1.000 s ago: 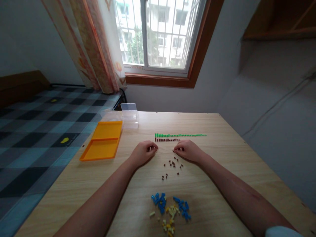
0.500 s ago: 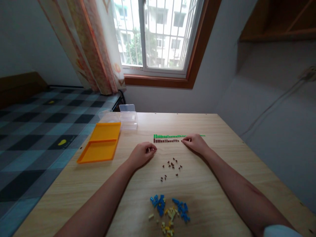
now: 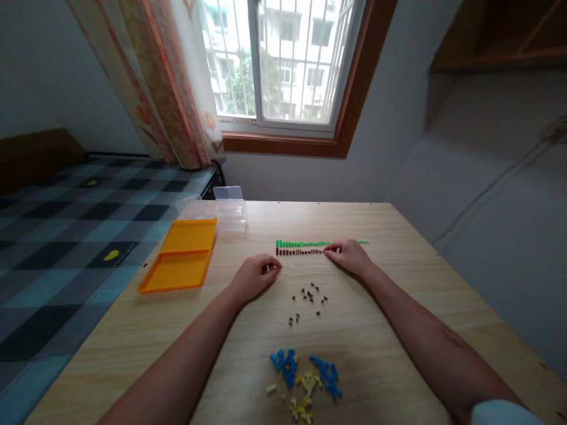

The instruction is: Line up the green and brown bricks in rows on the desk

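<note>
A row of small brown building bricks point(image 3: 297, 252) runs across the table, just in front of a row of green building bricks point(image 3: 292, 244). At the right end of the brown row, my right hand point(image 3: 349, 255) pinches a small brown brick between thumb and fingertips, and covers part of the green row. Left of the loose pieces, my left hand point(image 3: 257, 276) rests on the table with thumb and fingers pressed together; what is between them is too small to make out. Several loose brown bricks point(image 3: 310, 297) lie scattered between my forearms.
Blue bricks point(image 3: 289, 369) and pale yellow bricks point(image 3: 308, 382) lie in piles near me. An orange tray point(image 3: 208, 260) and a clear plastic box point(image 3: 231, 215) stand at the left of the wooden table point(image 3: 381, 366). A bed point(image 3: 101, 218) adjoins on the left.
My right hand has shifted slightly left, bringing its brown brick up to the end of the brown row. My left hand has stayed nearly still.
</note>
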{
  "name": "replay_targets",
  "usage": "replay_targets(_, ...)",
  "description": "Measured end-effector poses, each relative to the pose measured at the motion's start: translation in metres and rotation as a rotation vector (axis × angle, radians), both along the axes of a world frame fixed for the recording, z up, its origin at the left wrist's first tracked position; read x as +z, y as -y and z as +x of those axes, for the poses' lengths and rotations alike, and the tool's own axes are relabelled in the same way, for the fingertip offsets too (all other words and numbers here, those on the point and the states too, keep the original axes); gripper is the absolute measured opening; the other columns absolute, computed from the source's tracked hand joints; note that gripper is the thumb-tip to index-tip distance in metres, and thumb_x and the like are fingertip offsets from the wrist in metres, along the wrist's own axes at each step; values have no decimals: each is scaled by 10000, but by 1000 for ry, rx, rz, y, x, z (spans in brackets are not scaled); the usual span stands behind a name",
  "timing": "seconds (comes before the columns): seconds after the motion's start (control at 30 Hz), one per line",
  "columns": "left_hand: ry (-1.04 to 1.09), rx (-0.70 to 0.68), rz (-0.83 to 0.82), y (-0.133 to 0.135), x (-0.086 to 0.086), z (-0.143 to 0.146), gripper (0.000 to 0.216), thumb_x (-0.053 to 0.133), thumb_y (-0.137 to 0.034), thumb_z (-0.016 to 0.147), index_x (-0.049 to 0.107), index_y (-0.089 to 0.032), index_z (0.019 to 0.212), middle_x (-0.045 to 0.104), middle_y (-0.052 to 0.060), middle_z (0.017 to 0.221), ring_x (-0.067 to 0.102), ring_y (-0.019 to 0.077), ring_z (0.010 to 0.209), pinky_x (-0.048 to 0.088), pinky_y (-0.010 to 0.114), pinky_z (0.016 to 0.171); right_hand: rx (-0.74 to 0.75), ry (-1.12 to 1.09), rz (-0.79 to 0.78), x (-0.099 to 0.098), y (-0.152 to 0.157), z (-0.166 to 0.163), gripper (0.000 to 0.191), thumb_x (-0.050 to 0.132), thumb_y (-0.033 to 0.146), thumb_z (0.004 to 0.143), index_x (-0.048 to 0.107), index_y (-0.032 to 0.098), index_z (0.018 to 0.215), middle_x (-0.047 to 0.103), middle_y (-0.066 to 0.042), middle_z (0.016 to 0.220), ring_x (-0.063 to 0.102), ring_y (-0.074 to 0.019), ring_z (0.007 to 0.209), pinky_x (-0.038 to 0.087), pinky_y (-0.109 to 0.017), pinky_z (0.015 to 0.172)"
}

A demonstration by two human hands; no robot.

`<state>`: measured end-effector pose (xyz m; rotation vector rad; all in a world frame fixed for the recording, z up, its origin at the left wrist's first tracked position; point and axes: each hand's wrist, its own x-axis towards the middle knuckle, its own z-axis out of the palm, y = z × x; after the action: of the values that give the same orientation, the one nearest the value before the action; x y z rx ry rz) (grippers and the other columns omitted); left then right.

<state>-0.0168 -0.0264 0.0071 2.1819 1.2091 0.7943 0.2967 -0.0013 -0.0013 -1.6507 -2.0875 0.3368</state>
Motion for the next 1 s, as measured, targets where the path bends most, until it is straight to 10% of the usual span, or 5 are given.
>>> replay_targets(1.0, 1, 6, -17, 2, 5, 1, 155, 579, -210, 800, 728, -171, 819, 686, 26, 731, 562, 142, 647, 422, 247, 614, 131, -122, -13, 4, 5, -2, 199, 635, 305, 815, 787, 201, 892, 736, -44, 788, 616, -158, 683, 443, -260, 654)
